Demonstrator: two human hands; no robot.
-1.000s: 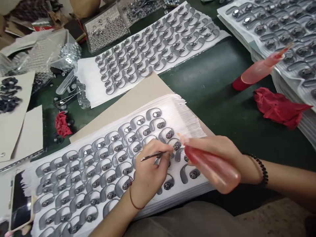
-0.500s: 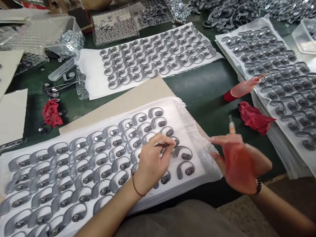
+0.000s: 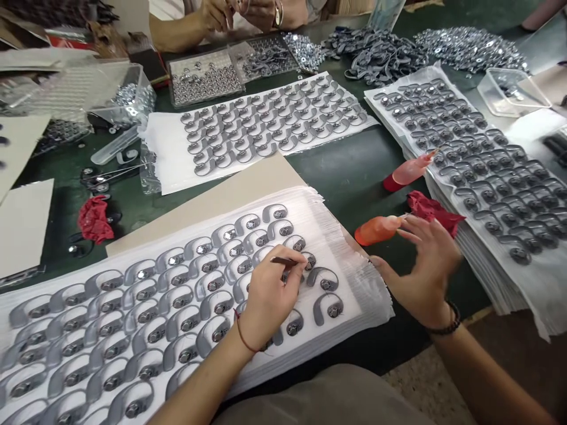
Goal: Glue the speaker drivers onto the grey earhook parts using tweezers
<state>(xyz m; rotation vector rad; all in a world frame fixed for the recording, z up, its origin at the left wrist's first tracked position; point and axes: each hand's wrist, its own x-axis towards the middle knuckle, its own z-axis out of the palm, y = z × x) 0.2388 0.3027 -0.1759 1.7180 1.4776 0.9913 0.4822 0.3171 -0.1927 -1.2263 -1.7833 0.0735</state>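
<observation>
My left hand [image 3: 271,298] is closed on a thin dark metal tool, probably tweezers [image 3: 286,261]. Its fingertips touch one of the grey hook-shaped pieces with a round metal stud [image 3: 309,261]. Rows of such pieces lie on a stack of white foam sheets [image 3: 349,277] under this hand. To the right, my right hand [image 3: 420,274] is open, thumb and fingers spread, slightly blurred. Just beyond its fingertips is an orange squeeze bottle [image 3: 374,230] with a fine tip, on the table beside the foam stack; whether the fingers still touch the tip I cannot tell.
A red squeeze bottle [image 3: 405,172] and a crumpled red cloth [image 3: 434,212] are farther right, beside another laden foam stack [image 3: 476,260]. Behind are a third filled sheet [image 3: 166,147], a tray of studs [image 3: 206,79] and heaped grey pieces [image 3: 376,56]. Another person's hands [image 3: 239,13] work across the table.
My right hand has let go of the orange bottle, which now rests on the table, and its fingers have spread. The view has tilted up, showing another person's hands. My left hand stays at the same piece.
</observation>
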